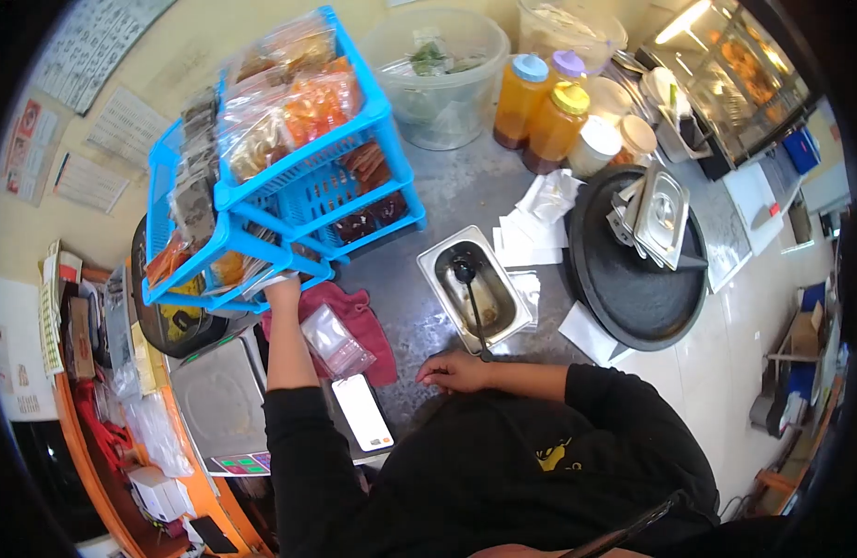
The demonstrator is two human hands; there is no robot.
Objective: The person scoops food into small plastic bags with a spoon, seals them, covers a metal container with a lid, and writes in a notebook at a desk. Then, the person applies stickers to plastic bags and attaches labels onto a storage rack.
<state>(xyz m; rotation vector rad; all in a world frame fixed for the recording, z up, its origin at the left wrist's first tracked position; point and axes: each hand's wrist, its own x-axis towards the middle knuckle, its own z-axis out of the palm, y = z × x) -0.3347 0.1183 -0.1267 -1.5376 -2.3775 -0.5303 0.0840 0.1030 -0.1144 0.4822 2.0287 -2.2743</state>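
Note:
My left hand (pixel 283 290) reaches into the lower front of the blue stacking baskets (pixel 308 138). Its fingers are mostly hidden by the basket edge and packets, so what they hold cannot be made out. On the steel table's near edge rests my right hand (pixel 454 372), empty, its fingers loosely bent and slightly apart. Just beyond it stands a metal pan (pixel 427 265) with a black ladle (pixel 475 302) in some brown residue. Clear plastic bags (pixel 337 342) lie on a dark red cloth (pixel 377 325) beside my left wrist, with a lit phone (pixel 361 414) nearer me.
Bagged foods fill the baskets. Behind are a clear tub (pixel 447 107) and sauce bottles (pixel 556 126). A round black tray (pixel 633 312) holding metal lids (pixel 664 219) stands right, near white napkins (pixel 531 237). A scale (pixel 219 395) sits at the left.

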